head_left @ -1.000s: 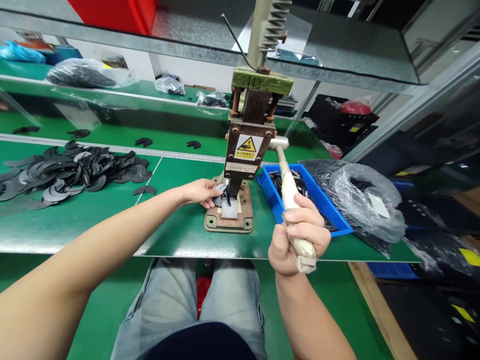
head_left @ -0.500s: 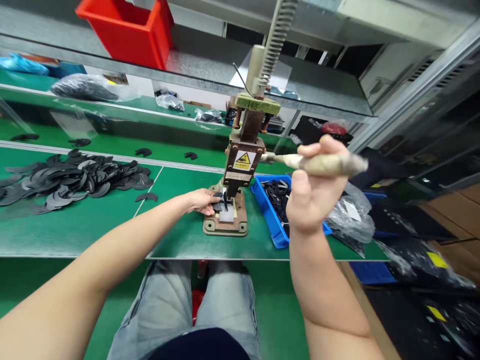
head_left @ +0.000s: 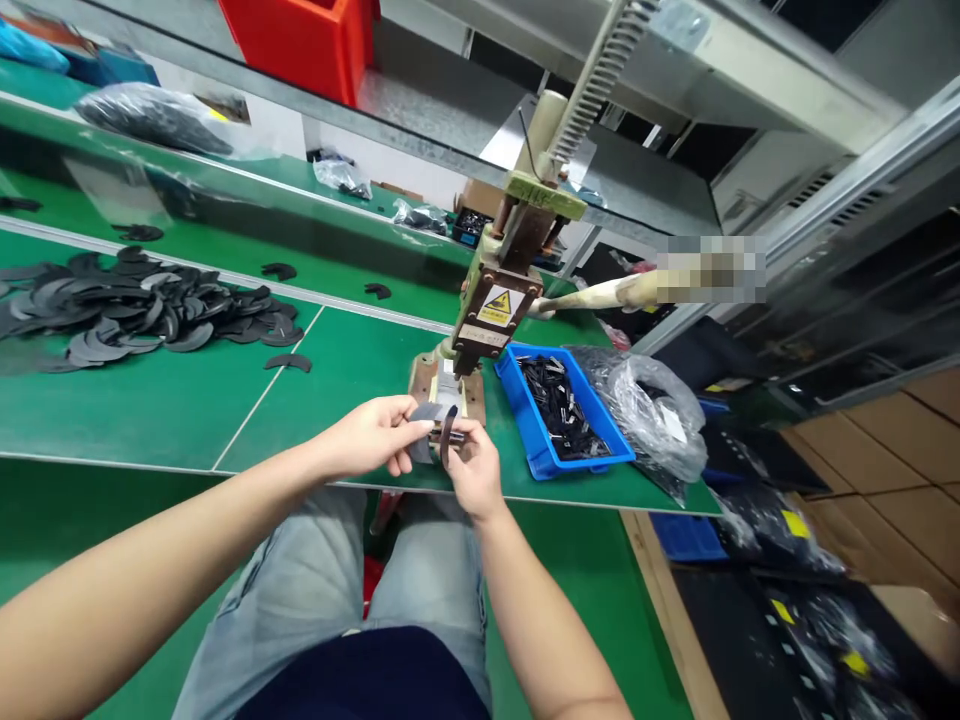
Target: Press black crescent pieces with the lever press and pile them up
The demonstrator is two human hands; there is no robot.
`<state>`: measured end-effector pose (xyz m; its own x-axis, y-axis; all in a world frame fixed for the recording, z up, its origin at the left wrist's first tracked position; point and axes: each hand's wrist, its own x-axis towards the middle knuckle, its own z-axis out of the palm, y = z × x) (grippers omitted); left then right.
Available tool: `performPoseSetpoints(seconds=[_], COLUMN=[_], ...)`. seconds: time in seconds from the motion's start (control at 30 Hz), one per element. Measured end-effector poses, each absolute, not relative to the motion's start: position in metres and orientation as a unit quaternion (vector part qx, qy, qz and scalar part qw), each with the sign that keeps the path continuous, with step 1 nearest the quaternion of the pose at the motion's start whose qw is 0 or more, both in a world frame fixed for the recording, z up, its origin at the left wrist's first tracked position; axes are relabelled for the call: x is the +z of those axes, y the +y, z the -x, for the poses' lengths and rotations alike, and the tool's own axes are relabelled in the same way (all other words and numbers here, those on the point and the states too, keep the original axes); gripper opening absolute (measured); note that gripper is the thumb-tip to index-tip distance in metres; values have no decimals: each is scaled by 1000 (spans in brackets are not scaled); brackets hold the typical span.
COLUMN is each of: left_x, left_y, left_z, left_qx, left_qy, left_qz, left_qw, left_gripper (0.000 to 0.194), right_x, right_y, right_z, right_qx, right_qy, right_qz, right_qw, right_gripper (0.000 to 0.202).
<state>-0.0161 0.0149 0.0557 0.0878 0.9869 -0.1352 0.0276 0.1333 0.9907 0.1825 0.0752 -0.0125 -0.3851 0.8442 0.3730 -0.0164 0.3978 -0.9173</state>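
My left hand (head_left: 377, 436) pinches a dark, flat, curved piece (head_left: 424, 412) in front of the hand press. Close beside it, my right hand (head_left: 477, 474) has its thumb and fingers closed on a thin black curved strip (head_left: 448, 434). Whether the strip and the flat piece are joined, I cannot tell. Both hands are over the front of the press base (head_left: 474, 392), below the raised head of the hand press (head_left: 491, 310). The press lever (head_left: 600, 296) sticks out to the right with no hand on it.
A pile of dark crescent pieces (head_left: 161, 312) lies on the green table at left, with one loose crescent (head_left: 288, 362) nearby. Right of the press are a blue tray (head_left: 544, 462) of small black parts and a plastic bag (head_left: 660, 400). A red bin (head_left: 315, 50) stands on the shelf.
My right hand has left the lever and come down to my left hand. The flat piece has moved from under the press head toward me. The camera view has tilted.
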Motion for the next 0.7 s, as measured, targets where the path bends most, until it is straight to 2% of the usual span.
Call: performPoseSetpoints(seconds=[0.17,0.4,0.63,0.7], left_x=[50,46,58,69], left_y=[-1,-3,0,1], left_z=[11,10,11,15], left_qx=[417,408,356,332], left_qy=[518,465,505,488], left_qz=[-492,-432,-523,-533], left_qw=[562,656,587,606], left_gripper=[48,52,52,52], right_x=[-13,-16,-18,-16], right_y=[57,42,37,34], right_z=[-167,-168,-175,-174], right_qx=[500,506,469,456], right_qy=[-660,-643,-657,-666], right_qz=[291,280,292,290], right_qw=[479,502,513,515], right_gripper=[27,25,18,17])
